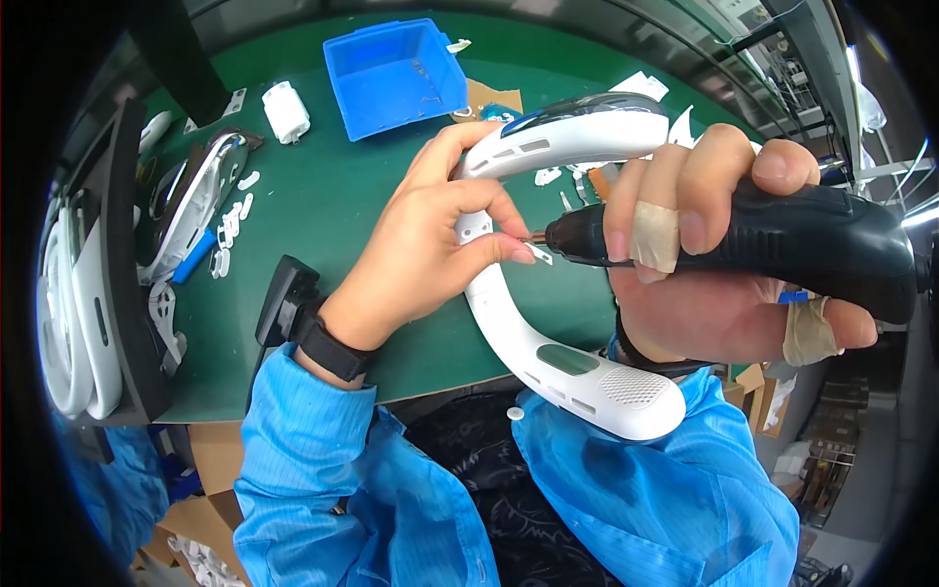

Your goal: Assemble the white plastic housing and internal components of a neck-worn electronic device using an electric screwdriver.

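A black electric screwdriver (pixel 822 240) lies in my right hand (pixel 694 225), whose fingers wrap round its body; tape covers one finger and the thumb. Its bit points left and meets the fingertips of my left hand (pixel 430 230). That hand is closed on a white U-shaped neck fan (pixel 518 333), held off the table with its open side to the right. Thumb and forefinger pinch at the bit; whatever sits between them is too small to make out. Just beneath the bit shows a small white plastic piece (pixel 540 254). A black strap circles my left wrist.
On the green table (pixel 323 215) stands a blue bin (pixel 391 83) with small bits inside. Left of it lies a white block-shaped part (pixel 286 112). Several small white pieces (pixel 230 225) lie near open fan shells (pixel 201 201). A black rack (pixel 125 264) holds white neck fans at far left.
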Available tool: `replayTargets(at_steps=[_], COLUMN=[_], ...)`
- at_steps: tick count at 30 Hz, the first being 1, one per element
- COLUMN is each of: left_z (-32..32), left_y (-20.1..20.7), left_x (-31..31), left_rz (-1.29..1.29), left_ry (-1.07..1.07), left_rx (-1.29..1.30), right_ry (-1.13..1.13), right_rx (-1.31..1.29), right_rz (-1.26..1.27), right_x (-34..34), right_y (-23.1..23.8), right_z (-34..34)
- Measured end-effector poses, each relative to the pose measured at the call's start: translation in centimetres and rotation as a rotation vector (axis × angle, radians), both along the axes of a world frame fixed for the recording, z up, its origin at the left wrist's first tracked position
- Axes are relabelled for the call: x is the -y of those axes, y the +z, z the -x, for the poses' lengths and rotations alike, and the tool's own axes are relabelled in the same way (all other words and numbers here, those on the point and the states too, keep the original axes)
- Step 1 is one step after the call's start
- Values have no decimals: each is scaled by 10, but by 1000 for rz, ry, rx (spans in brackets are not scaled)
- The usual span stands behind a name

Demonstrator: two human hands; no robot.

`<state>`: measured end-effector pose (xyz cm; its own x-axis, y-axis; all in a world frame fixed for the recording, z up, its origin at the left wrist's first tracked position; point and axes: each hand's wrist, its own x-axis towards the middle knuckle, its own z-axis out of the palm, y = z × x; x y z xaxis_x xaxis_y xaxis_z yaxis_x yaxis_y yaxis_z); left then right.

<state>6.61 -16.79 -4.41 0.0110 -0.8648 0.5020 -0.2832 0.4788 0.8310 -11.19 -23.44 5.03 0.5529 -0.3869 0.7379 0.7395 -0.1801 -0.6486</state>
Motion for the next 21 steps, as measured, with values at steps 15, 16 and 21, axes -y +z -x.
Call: replayTargets(at_steps=[15, 16, 21], left_z=[-5, -5, -5], left_y=[-3, -3, -7], left_x=[3, 5, 4], left_rz=[7, 47, 113], left_ry=[36, 64, 100], left_rx=[-5, 12, 39], right_ry=[-14, -7, -18], right_rx=[-138, -145, -143], right_rz=[-98, -63, -72], right_x=[-13, -11, -15], right_y=[-32, -37, -53], right_z=[25, 26, 24])
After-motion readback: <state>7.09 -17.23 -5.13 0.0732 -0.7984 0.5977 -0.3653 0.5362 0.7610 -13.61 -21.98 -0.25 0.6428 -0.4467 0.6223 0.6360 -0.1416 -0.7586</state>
